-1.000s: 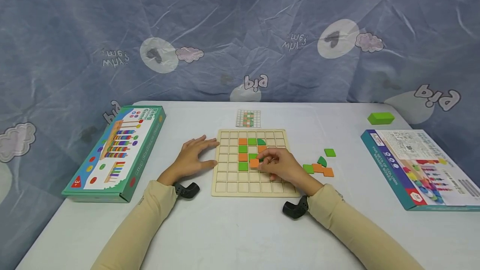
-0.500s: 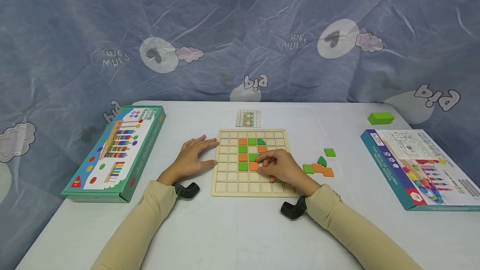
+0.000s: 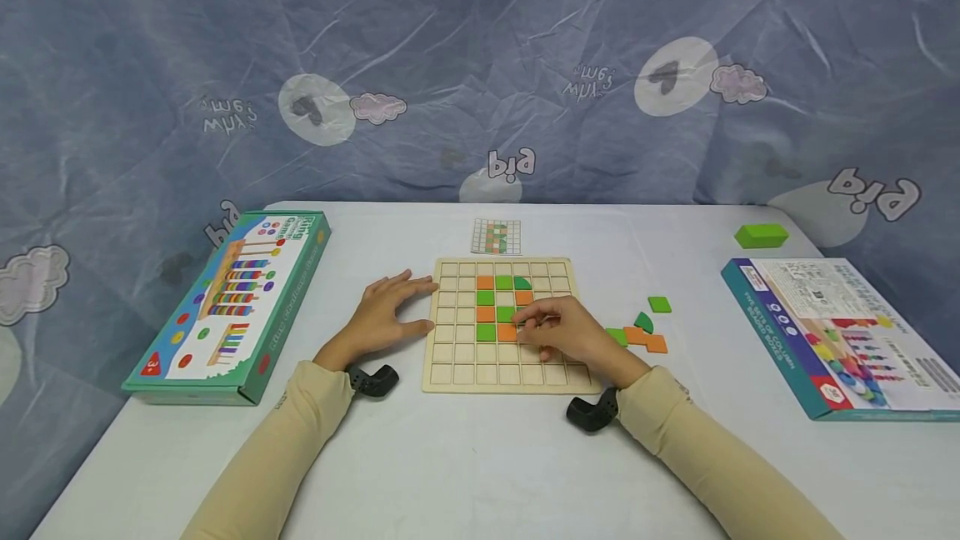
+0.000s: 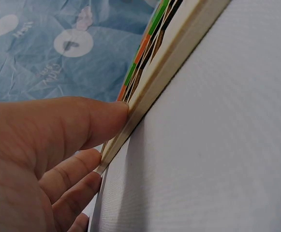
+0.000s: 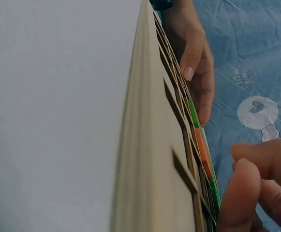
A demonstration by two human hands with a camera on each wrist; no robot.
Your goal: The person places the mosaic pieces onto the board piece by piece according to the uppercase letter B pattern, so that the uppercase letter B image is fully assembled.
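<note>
A wooden grid board [image 3: 455, 374] lies at the middle of the table, with orange and green tiles set in its cells. My left hand [image 3: 386, 311] rests at the board's left edge, fingers spread and mostly straight. In the left wrist view its thumb [image 4: 106, 121] touches the board's side. Over the board's right half, my right hand [image 3: 558, 327] has its fingertips right beside an orange square tile [image 3: 507, 332], which sits in a cell next to a green tile [image 3: 486, 332]. Thumb and index finger are bent close together. The hand hides the cells under it.
Right of the board lie loose tiles: a green square [image 3: 660, 304], a green leaf-shaped piece [image 3: 644, 322] and orange squares [image 3: 656, 344]. A small pattern card [image 3: 497, 237] lies behind the board. Boxes stand left [image 3: 232, 307] and right [image 3: 847, 340], with a green block [image 3: 761, 236] behind the right one.
The orange tile has gone from my right fingers down into the cell right of the lower green tile. My right hand has since drawn back slightly to the right. My left hand stays put.
</note>
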